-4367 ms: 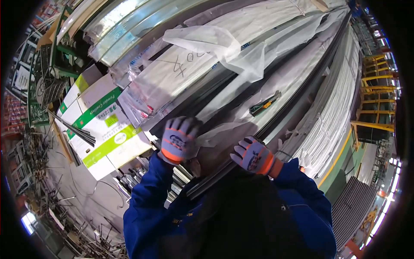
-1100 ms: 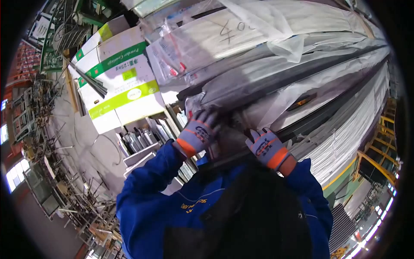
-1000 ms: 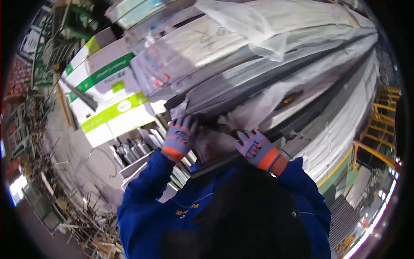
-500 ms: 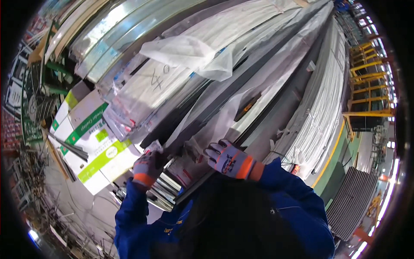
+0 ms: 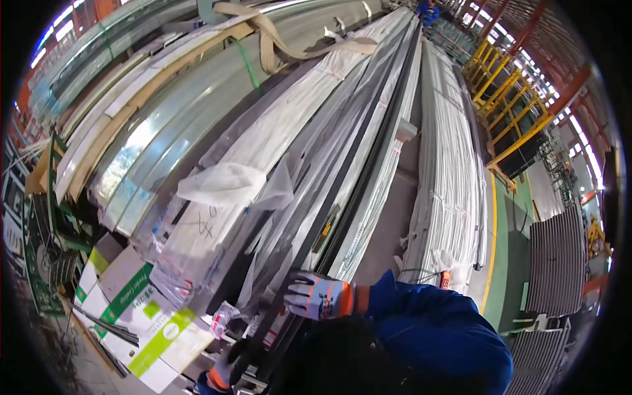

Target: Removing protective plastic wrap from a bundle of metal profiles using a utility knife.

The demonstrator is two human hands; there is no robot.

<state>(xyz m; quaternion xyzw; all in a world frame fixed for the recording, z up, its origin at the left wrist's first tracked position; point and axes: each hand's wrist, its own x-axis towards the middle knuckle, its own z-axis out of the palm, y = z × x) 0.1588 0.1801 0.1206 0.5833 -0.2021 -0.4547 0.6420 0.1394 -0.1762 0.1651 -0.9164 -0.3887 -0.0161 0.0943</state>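
The right hand, in a grey knitted glove with an orange cuff and a blue sleeve behind it, lies at about 6 o'clock with its fingers curled over the near end of a long dark metal profile bar. The left hand, gloved the same way, sits lower at about 7 o'clock beside the same end of the bar; only part of it shows, and whether it grips the bar cannot be told.

The bar's long axis runs from its near end at the hands, around 6 o'clock, up and away toward 1 o'clock, where its far end thins out near the top rim. It lies on a stack of long pale profiles wrapped in clear plastic film, all pointing the same way.

At 3 o'clock of the bar lies a bundle of white slim profiles, parallel to it. At 8 o'clock stand white cardboard boxes with green stripes. Yellow steel railings run along the 2 o'clock edge.
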